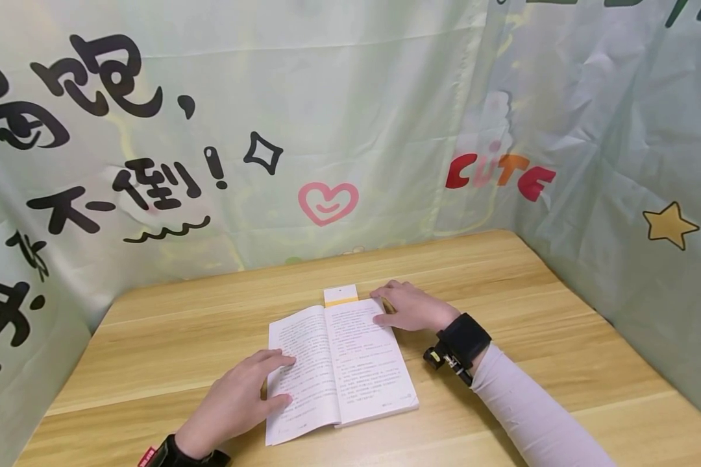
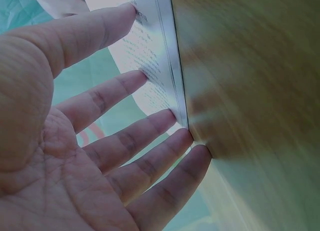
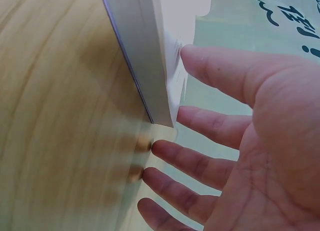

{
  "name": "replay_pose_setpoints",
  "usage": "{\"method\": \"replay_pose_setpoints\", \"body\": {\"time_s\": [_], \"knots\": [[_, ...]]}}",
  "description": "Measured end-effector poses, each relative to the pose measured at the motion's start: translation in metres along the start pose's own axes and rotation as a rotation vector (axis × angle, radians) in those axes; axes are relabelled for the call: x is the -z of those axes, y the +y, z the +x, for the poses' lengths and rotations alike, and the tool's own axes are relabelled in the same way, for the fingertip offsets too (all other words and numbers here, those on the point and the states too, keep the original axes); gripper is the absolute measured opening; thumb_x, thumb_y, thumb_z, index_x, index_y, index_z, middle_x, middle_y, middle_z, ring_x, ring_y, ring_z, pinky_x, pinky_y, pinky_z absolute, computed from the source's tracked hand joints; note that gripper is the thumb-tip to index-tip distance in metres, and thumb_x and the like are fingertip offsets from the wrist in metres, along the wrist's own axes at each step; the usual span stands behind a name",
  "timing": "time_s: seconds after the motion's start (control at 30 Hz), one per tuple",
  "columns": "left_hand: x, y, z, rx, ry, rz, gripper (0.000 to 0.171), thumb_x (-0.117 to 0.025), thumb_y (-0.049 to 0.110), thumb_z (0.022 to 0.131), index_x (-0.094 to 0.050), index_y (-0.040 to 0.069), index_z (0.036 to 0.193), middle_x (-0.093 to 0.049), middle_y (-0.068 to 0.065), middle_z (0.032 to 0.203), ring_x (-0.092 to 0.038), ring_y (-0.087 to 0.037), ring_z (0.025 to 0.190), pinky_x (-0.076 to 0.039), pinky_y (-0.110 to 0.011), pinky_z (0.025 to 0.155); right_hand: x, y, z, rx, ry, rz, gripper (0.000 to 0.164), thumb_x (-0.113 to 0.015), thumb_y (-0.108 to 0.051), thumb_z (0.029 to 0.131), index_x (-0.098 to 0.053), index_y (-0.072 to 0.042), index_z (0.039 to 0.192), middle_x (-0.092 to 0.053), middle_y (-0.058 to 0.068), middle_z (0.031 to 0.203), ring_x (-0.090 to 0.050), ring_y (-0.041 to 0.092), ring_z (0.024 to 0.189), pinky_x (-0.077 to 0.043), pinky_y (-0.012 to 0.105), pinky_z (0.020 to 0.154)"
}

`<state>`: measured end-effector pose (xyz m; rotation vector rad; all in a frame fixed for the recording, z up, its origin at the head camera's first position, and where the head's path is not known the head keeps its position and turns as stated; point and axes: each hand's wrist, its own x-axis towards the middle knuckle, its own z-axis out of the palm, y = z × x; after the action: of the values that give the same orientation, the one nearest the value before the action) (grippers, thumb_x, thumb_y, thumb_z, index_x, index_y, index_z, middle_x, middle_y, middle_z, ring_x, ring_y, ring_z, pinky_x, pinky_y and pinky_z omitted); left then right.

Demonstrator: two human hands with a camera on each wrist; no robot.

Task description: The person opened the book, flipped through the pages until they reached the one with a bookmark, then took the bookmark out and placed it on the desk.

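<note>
An open book (image 1: 368,370) lies on the wooden table, both pages covered in printed text. A white card with a yellow stripe (image 1: 341,294) sticks out past its top edge. My left hand (image 1: 236,395) rests at the left page, thumb and index fingertips on the paper and the other fingers spread along the edge. At the upper right corner is my right hand (image 1: 411,306), its thumb and index fingertip on the right page. In the right wrist view its other fingers reach down by the table beside the thick page block (image 3: 142,56).
The wooden table (image 1: 181,337) extends around the book on all sides. Behind and to the right hangs a pale printed cloth (image 1: 385,117) with black lettering, a pink heart and a star. Each wrist wears a black strap; the right one (image 1: 464,340) carries a small camera.
</note>
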<state>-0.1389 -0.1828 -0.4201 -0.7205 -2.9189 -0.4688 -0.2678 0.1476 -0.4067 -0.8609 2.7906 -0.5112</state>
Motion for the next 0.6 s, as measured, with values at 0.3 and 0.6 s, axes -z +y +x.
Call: {"method": "replay_pose_setpoints", "body": {"time_s": [0.3,0.6], "knots": [[-0.0004,-0.0002,-0.0006,-0.003,-0.002,-0.003,0.051,-0.078,0.034,0.076,-0.064,0.02,0.123,-0.058,-0.004,0.126,-0.056,-0.024,0.112,-0.048,-0.045,0.084,-0.0002,0.0012,0.0016,0.017,0.043,0.013,0.048,-0.063,-0.034,0.093,-0.055,-0.007,0.132,-0.054,0.01,0.124,-0.049,0.026,0.112,-0.041,0.037,0.09],[-0.0005,0.0001,-0.0005,-0.002,0.004,-0.001,0.051,-0.078,0.034,0.076,-0.065,0.019,0.123,-0.058,-0.004,0.125,-0.056,-0.024,0.112,-0.048,-0.044,0.085,0.0084,0.0003,0.0026,0.114,0.092,0.11,0.026,-0.058,-0.034,0.097,-0.058,-0.009,0.106,-0.053,0.0,0.081,-0.046,0.014,0.068,-0.039,0.029,0.064]]}}
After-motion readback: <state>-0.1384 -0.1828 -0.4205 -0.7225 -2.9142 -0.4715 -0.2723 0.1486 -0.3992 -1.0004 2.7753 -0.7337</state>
